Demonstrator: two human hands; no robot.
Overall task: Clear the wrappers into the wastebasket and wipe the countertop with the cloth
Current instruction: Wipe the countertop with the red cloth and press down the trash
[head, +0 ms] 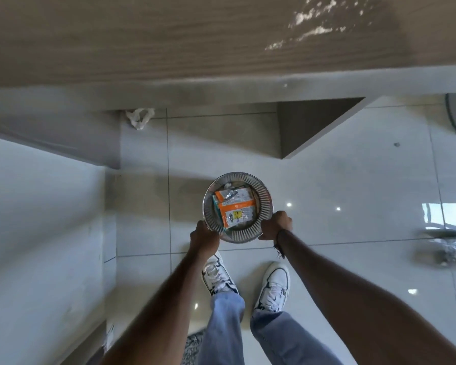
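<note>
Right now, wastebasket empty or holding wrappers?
Holding wrappers: orange-and-white wrappers lie inside the wastebasket, both hands gripping its rim.

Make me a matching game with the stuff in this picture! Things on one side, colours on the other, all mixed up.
Things:
1. wastebasket
2. wrappers
3. shoes
4. trousers

Colours:
A. white with dark trim
B. light blue
C. shiny silver
D. orange and white

Pairs: 1-C, 2-D, 3-A, 4-B
</note>
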